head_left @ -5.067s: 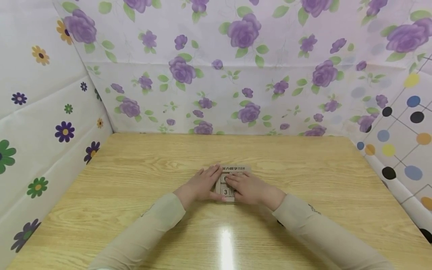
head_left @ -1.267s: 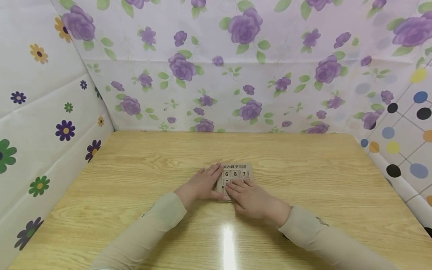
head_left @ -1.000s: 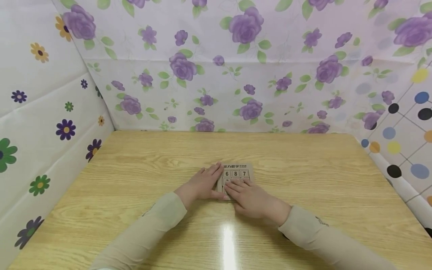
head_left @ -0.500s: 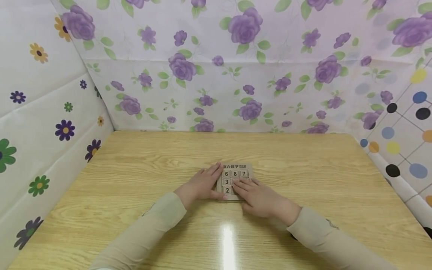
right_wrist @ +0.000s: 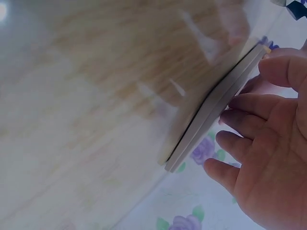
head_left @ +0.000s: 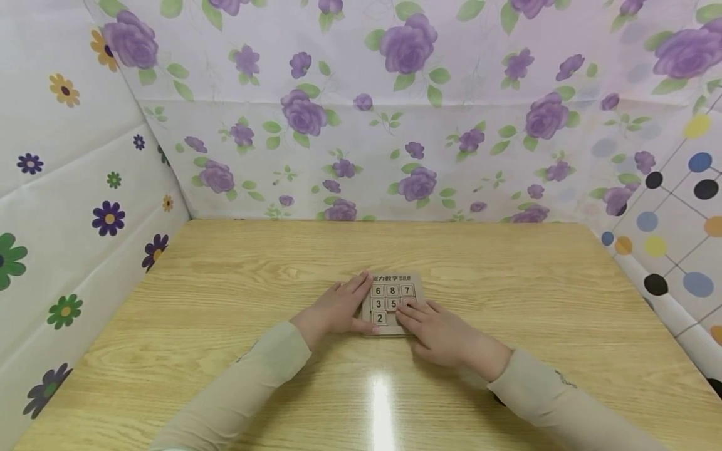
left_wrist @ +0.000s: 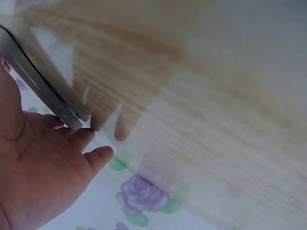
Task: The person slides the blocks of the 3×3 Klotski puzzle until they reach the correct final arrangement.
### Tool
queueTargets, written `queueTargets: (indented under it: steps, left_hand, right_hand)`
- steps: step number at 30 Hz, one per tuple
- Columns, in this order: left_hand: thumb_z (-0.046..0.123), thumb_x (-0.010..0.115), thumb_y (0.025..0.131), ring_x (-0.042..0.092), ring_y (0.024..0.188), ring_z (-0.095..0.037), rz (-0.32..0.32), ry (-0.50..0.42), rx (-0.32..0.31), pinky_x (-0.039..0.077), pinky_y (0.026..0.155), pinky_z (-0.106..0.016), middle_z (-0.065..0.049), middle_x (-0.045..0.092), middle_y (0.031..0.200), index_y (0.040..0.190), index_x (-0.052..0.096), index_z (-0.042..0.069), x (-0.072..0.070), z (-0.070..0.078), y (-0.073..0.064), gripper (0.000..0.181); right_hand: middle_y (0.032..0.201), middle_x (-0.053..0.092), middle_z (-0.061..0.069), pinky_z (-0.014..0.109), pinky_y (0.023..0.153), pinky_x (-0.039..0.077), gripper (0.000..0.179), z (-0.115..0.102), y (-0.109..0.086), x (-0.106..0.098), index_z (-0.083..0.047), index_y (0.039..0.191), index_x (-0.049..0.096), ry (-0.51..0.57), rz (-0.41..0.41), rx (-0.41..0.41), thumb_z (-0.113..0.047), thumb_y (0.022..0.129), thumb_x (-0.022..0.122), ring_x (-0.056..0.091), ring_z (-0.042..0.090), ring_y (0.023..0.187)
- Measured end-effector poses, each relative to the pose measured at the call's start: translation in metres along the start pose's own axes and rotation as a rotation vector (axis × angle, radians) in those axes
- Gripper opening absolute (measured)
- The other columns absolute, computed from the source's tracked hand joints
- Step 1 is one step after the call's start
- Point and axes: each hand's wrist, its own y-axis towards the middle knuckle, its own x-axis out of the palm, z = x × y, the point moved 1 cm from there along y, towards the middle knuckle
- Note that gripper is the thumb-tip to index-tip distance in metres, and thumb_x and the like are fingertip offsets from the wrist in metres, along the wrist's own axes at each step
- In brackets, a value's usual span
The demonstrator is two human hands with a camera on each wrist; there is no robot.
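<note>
left hand (head_left: 334, 309), loosely spread, braces puzzle board (head_left: 383, 331); right hand (head_left: 442, 335), grasping nothing, touches tiles (head_left: 392, 303). sliding step, apparently; next likely needs light push into near gap (head_left: 392, 319).

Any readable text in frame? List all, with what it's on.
"力数字": header of the number board; the character before it is unclear, and the smaller print after it too small to read
"6": top-left tile
"8": top-middle tile
"7": top-right tile
"3": middle-left tile
"5": centre tile
"2": bottom-left tile
Middle row, right end: partly under the right hand, unreadable
Wrist views: none readable
</note>
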Motion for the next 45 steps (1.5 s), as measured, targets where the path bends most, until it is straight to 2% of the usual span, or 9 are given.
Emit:
queueTargets:
  steps: [33, 45]
  left_hand:
    - [0.067, 0.059, 0.079, 0.015, 0.147, -0.023, -0.016, 0.001, -0.007, 0.022, 0.116, -0.051, -0.008, 0.005, 0.161, 0.153, 0.009, 0.008, -0.0005, -0.0015, 0.0013, 0.108]
    - [0.067, 0.061, 0.078, 0.016, 0.146, -0.022, -0.005, -0.009, -0.003, 0.023, 0.116, -0.052, -0.009, 0.007, 0.161, 0.153, 0.011, 0.008, -0.0005, -0.0001, -0.0007, 0.108]
  right_hand:
    - [0.153, 0.033, 0.014, 0.054, 0.114, 0.025, 0.054, 0.0027, 0.0009, -0.003, -0.001, 0.144, 0.038, -0.007, -0.006, -0.008, -0.02, 0.095, 0.049, 0.027, 0.031, 0.142]
    - [0.149, 0.039, 0.015, 0.054, 0.112, 0.028, 0.053, 0.0007, 0.0015, -0.0023, 0.001, 0.141, 0.043, -0.038, 0.03, -0.025, -0.02, 0.094, 0.05, 0.033, 0.031, 0.14]
